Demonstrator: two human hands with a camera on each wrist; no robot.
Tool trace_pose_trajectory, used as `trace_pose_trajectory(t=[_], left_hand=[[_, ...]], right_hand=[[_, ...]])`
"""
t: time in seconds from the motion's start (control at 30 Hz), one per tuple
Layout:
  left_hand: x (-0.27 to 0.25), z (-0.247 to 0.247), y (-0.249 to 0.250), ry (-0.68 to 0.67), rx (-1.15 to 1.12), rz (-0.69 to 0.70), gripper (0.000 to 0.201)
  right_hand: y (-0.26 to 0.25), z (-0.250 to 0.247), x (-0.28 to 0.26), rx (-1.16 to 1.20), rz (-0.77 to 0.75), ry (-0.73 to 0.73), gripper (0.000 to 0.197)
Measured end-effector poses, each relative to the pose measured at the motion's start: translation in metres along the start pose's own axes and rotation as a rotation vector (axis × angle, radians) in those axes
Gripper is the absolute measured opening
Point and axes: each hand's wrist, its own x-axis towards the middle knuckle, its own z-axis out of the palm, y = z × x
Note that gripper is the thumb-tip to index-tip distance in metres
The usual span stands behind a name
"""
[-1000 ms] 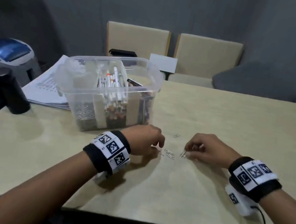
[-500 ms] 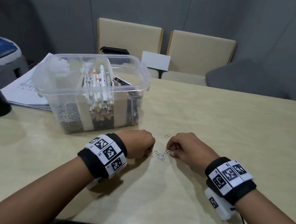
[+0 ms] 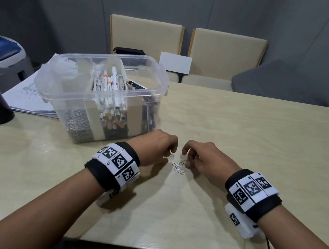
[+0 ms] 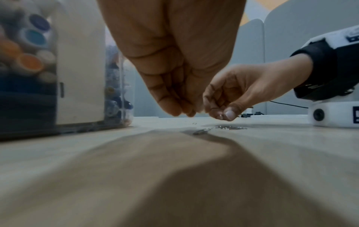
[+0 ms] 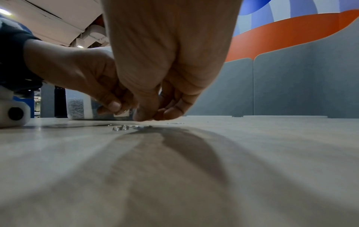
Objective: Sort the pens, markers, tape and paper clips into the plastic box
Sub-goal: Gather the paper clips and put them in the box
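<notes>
so: both hands low over the tabletop [image 3: 243, 137], close together, knuckles up. left hand [image 3: 156, 146] has its fingers curled down, and a single paper clip [image 3: 172, 155] sits at its fingertips; whether it is pinched or only touched, cannot tell. right hand [image 3: 205, 157] also curled, thumb and forefinger drawn together; in the left wrist view a small glint shows at that pinch, probably a clip already held.

loose paper clips [image 3: 179, 166], a small tangle, lie on the tabletop between and just below the two hands. plastic box [image 3: 163, 74] stands just beyond the left hand, markers [image 3: 111, 86] upright in its middle section, a mass of clips [image 3: 78, 121] already in its near-left section.

step in hand, as i judge it: gathering the last stray clips. to do it well, slide each clip to lift an edge rather than pressing flat on it, collect several in one hand, then carry them over the rim and drop them in the near-left section with the others, not among the markers. linked clips may drag neighbours along; check the tabletop after.

views: head view alone gives the box layout and the clips' spread. left wrist view shows the right hand's pinch from the front. right wrist view shows the clips as bright beads under the fingertips [image 5: 143, 115], hand just clear of them, plus one more clip lying a little apart.
</notes>
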Motion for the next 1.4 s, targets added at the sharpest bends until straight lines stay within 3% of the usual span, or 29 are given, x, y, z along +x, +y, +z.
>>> trace_pose_trajectory(t=[0.1, 0.23, 0.4, 0.63, 0.77, 0.87, 1.0, 1.13, 1.27, 1.4], left_hand=[[-0.006, 0.001, -0.004, 0.008, 0.009, -0.046, 0.020], [-0.015, 0.008, -0.007, -0.058, 0.066, -0.089, 0.013], [-0.014, 0.009, -0.003, -0.067, 0.157, -0.096, 0.009], [-0.017, 0.015, 0.009, -0.174, 0.262, -0.079, 0.021], [-0.014, 0.004, 0.010, -0.078, 0.118, -0.057, 0.008], [-0.011, 0.001, 0.006, 0.012, -0.003, -0.070, 0.019], [-0.008, 0.004, 0.007, 0.074, 0.001, -0.034, 0.043], [-0.005, 0.004, 0.005, 0.041, 0.052, -0.039, 0.027], [-0.003, 0.007, 0.011, -0.012, 0.055, 0.027, 0.017], [0.002, 0.012, 0.014, -0.059, 0.091, 0.043, 0.018]], right_hand=[[-0.001, 0.000, 0.001, -0.006, -0.050, -0.016, 0.022], [-0.004, 0.002, 0.004, -0.141, -0.091, -0.061, 0.018], [-0.006, 0.005, 0.010, -0.138, -0.039, -0.042, 0.006], [-0.013, 0.011, 0.011, -0.208, 0.040, -0.060, 0.014], [-0.011, 0.010, 0.008, -0.206, 0.044, -0.056, 0.021], [-0.006, 0.010, 0.008, -0.239, 0.058, 0.011, 0.032], [0.007, 0.005, 0.015, -0.266, 0.132, 0.132, 0.021], [0.009, -0.009, 0.021, -0.317, 0.117, 0.173, 0.022], [0.005, -0.011, 0.028, -0.245, 0.099, 0.103, 0.030], [0.009, -0.007, 0.038, -0.190, 0.133, 0.052, 0.017]])
